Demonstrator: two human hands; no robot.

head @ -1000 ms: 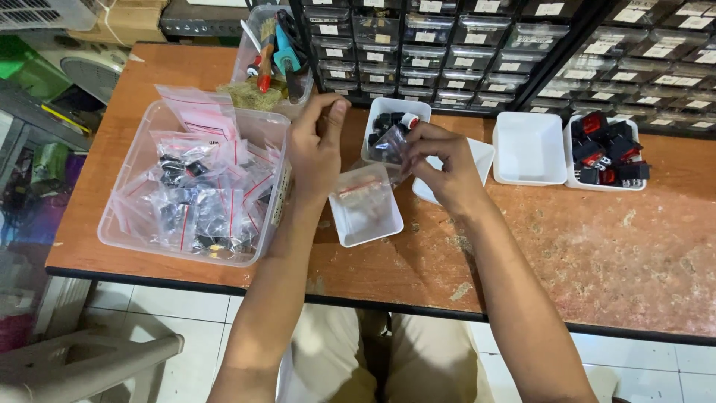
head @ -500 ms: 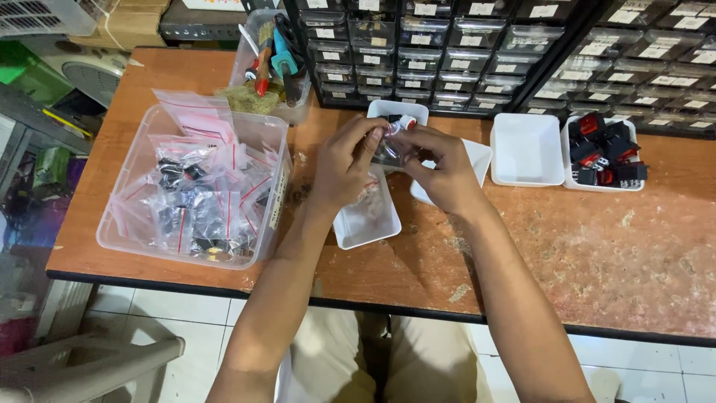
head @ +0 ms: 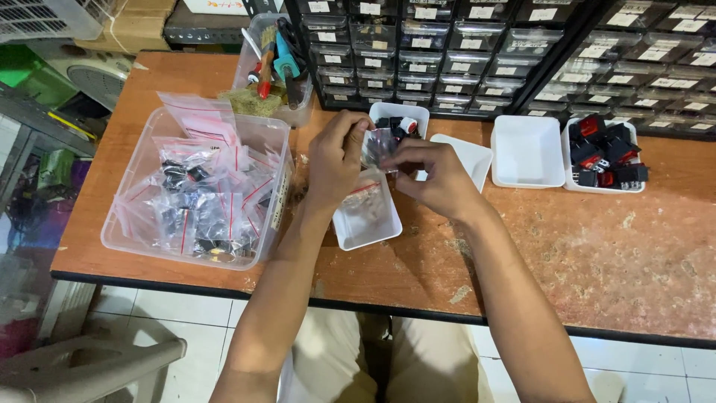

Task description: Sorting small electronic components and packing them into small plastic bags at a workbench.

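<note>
— Where's the small clear bag (head: 378,145)?
— Pinched between left hand (head: 335,160) and right hand (head: 440,179), above the white tray (head: 367,224).
— Grips?
— Both clenched on its edges, just beside the tray of black parts (head: 399,123).

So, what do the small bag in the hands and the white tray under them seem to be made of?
Bag: thin clear plastic film, glossy; dark parts show through it.
Tray: probably rigid white plastic, smooth, with thin moulded walls.
Both hands, left and right, pinch the bag.

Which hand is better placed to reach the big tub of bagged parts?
Probably the left hand: the tub sits on its side. Both hands pinch a small clear bag between them; the right hand would have to cross over.
</note>
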